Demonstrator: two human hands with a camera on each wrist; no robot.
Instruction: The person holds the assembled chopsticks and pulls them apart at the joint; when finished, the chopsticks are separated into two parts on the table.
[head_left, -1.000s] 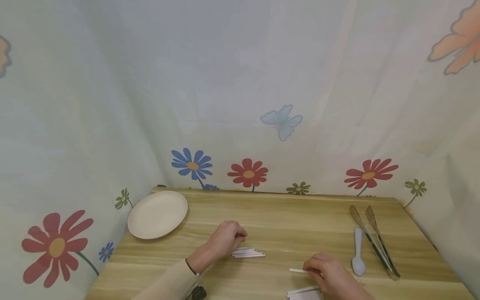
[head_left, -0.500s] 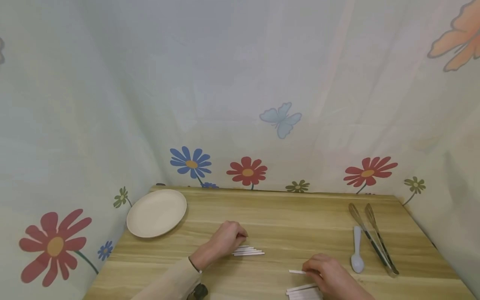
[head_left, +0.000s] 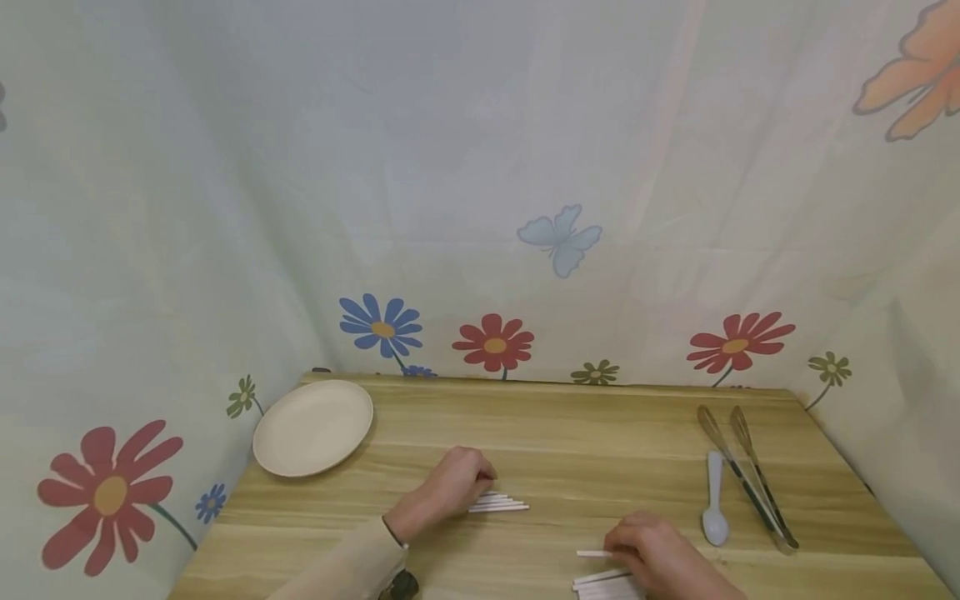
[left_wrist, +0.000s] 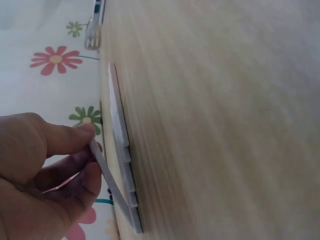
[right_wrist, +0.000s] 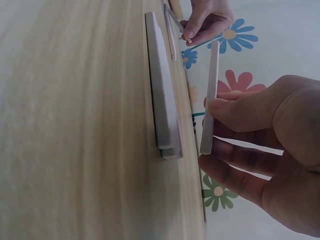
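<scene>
My left hand (head_left: pixel 450 483) pinches a thin white stick (left_wrist: pixel 111 179) between thumb and fingers; its far end slants down to a staggered row of similar white sticks (head_left: pixel 501 505) on the table. In the head view that hand hides part of the row and the stick it holds. At the front right, my right hand (head_left: pixel 654 552) pinches another white stick (right_wrist: pixel 211 85) by thumb and fingertips, raised off the wood. Below and beside it lies a second group of white sticks (right_wrist: pixel 161 90), side by side, cut off by the lower edge of the head view.
A round beige plate (head_left: pixel 313 429) sits at the table's back left corner. On the right lie a pale spoon (head_left: pixel 715 504) and metal tongs (head_left: pixel 757 492) with dark grips. Printed curtain (head_left: pixel 450 167) encloses the wooden table (head_left: pixel 570 433) at back and sides.
My right hand, with its stick, has come slightly nearer to me, toward the front group. The left hand has shifted a little right and nearer. Both hands keep their pinch.
</scene>
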